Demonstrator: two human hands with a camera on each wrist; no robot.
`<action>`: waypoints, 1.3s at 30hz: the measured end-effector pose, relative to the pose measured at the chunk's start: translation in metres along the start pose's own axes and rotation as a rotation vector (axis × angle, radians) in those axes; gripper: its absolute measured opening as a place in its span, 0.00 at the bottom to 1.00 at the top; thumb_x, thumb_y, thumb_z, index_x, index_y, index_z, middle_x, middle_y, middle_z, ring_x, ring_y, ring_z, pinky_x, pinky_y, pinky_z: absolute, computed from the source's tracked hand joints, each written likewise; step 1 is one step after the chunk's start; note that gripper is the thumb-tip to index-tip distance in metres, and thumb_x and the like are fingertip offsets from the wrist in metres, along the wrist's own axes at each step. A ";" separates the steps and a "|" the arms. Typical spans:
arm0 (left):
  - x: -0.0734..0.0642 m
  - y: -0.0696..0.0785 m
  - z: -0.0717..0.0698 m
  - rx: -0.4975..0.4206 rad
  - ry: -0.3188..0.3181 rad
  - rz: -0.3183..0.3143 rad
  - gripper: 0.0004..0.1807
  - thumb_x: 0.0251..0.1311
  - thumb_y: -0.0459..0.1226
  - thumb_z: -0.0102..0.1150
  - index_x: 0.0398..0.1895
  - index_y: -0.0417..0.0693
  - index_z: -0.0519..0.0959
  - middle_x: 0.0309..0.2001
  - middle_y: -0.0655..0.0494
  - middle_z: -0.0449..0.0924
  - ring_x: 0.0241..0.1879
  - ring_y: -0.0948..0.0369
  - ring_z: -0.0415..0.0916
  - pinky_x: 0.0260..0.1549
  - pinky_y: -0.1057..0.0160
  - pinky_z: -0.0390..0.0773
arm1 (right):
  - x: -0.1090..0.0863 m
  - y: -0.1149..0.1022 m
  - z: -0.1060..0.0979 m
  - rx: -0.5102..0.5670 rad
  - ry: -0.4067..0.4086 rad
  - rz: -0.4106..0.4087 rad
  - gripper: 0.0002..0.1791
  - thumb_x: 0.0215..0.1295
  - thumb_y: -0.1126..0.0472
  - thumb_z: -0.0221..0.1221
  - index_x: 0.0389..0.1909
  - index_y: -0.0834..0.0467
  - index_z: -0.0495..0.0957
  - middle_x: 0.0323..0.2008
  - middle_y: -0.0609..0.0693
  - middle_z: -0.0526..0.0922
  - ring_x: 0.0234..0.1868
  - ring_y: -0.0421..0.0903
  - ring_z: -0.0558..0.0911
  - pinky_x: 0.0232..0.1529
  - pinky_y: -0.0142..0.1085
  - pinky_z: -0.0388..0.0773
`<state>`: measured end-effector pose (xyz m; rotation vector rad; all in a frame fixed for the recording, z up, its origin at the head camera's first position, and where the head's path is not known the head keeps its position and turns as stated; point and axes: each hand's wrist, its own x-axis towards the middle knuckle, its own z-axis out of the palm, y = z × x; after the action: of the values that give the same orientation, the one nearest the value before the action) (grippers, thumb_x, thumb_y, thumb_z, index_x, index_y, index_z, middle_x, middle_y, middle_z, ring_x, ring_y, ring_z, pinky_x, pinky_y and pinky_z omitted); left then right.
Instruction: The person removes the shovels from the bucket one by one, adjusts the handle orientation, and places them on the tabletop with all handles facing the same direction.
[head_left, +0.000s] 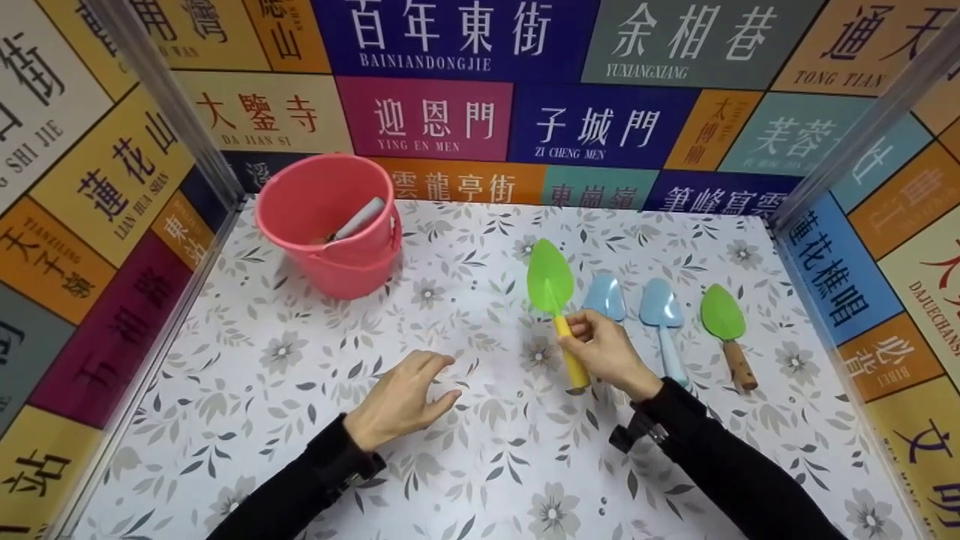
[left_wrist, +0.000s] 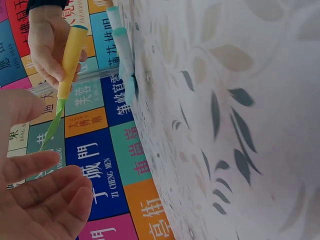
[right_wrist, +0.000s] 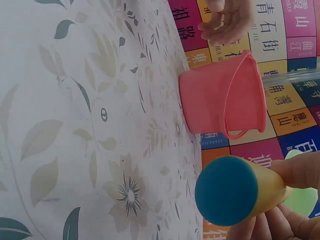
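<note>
A garden trowel [head_left: 550, 281] with a leaf-shaped green blade and a yellow handle is pinched by my right hand [head_left: 606, 351]. Its blade points away from me, and the handle [left_wrist: 72, 60] shows clear of the table in the left wrist view. The handle's blue end cap [right_wrist: 227, 191] faces the right wrist camera. My left hand [head_left: 405, 394] hovers over the table with relaxed, parted fingers and holds nothing. Right of the held trowel lie a blue trowel [head_left: 606, 294], partly hidden by my right hand, another blue trowel [head_left: 661, 304], and a green trowel [head_left: 723, 313] with a brown handle.
At the back left of the table stands a pink bucket [head_left: 349, 270]. A light grey, handle-like piece [head_left: 358, 219] leans inside it. Panels printed with characters [head_left: 427, 116] wall the floral-patterned tabletop [head_left: 480, 480] at the back and both sides.
</note>
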<state>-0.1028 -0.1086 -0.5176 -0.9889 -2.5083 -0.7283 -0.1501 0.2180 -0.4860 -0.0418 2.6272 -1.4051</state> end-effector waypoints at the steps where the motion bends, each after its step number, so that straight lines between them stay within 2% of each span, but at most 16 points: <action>1: -0.002 -0.001 -0.001 0.004 -0.005 0.002 0.22 0.55 0.41 0.72 0.51 0.41 0.79 0.43 0.49 0.83 0.43 0.56 0.82 0.43 0.62 0.85 | 0.003 0.000 0.000 0.029 -0.007 0.031 0.20 0.67 0.62 0.62 0.56 0.68 0.75 0.45 0.59 0.81 0.43 0.49 0.80 0.45 0.36 0.81; 7: -0.014 -0.006 -0.005 0.020 -0.047 -0.006 0.23 0.55 0.43 0.71 0.51 0.42 0.79 0.44 0.50 0.84 0.43 0.56 0.81 0.42 0.62 0.85 | 0.023 0.007 0.005 0.163 -0.039 0.164 0.20 0.69 0.63 0.60 0.56 0.71 0.72 0.43 0.56 0.77 0.40 0.45 0.79 0.41 0.30 0.81; 11: -0.021 -0.009 -0.006 0.019 -0.070 -0.038 0.22 0.56 0.43 0.71 0.51 0.43 0.79 0.44 0.50 0.84 0.45 0.55 0.82 0.45 0.60 0.85 | 0.037 0.014 0.012 0.157 -0.037 0.225 0.19 0.68 0.63 0.61 0.53 0.71 0.73 0.40 0.54 0.77 0.38 0.44 0.80 0.38 0.29 0.80; 18: -0.028 -0.011 -0.007 -0.001 -0.102 -0.089 0.22 0.58 0.44 0.70 0.52 0.42 0.79 0.45 0.49 0.84 0.45 0.55 0.82 0.43 0.59 0.85 | 0.053 0.025 0.021 0.128 -0.071 0.339 0.18 0.68 0.61 0.60 0.52 0.69 0.73 0.48 0.58 0.77 0.42 0.47 0.81 0.43 0.32 0.83; 29: -0.036 -0.014 -0.007 0.015 -0.119 -0.119 0.21 0.59 0.45 0.68 0.52 0.43 0.79 0.45 0.49 0.84 0.45 0.55 0.82 0.44 0.60 0.86 | 0.062 0.035 0.033 0.072 -0.070 0.349 0.19 0.69 0.61 0.60 0.53 0.71 0.76 0.51 0.62 0.80 0.39 0.44 0.82 0.37 0.28 0.81; 35: -0.037 -0.014 -0.006 0.021 -0.109 -0.115 0.21 0.58 0.44 0.69 0.51 0.43 0.80 0.44 0.49 0.84 0.44 0.56 0.82 0.44 0.59 0.85 | 0.061 0.040 0.036 -0.002 -0.047 0.326 0.17 0.65 0.59 0.63 0.47 0.69 0.80 0.45 0.59 0.83 0.35 0.43 0.81 0.33 0.27 0.78; 39: -0.038 -0.014 -0.004 0.022 -0.081 -0.098 0.21 0.56 0.44 0.70 0.50 0.44 0.81 0.43 0.51 0.85 0.43 0.56 0.83 0.42 0.59 0.85 | 0.060 0.040 0.037 -0.022 -0.039 0.331 0.18 0.64 0.57 0.64 0.45 0.68 0.81 0.43 0.57 0.83 0.34 0.42 0.81 0.31 0.27 0.77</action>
<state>-0.0858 -0.1396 -0.5372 -0.9106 -2.6445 -0.7011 -0.2017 0.2036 -0.5466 0.3432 2.4738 -1.2481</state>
